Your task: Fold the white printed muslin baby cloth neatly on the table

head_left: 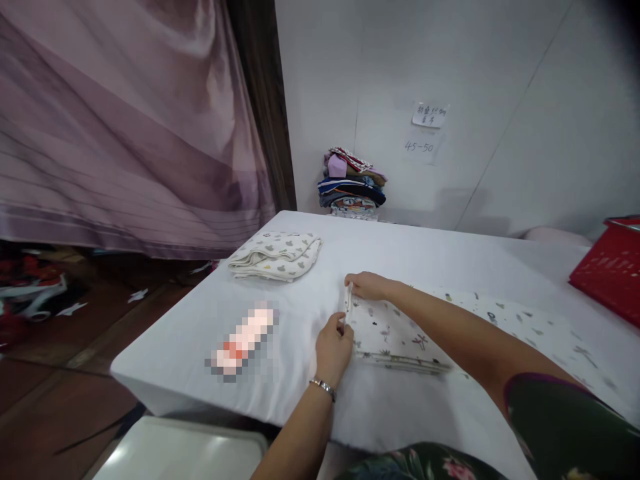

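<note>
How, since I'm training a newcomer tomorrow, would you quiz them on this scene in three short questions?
1. True or false: the left hand has a bracelet at its wrist.
2. The folded cloth lies: A on the floor; B on the table, left of both hands; C on a chair.
3. What does the right hand pinch?
Key: 1 true. 2 B. 3 The edge of the printed cloth, which the left hand pinches too.
</note>
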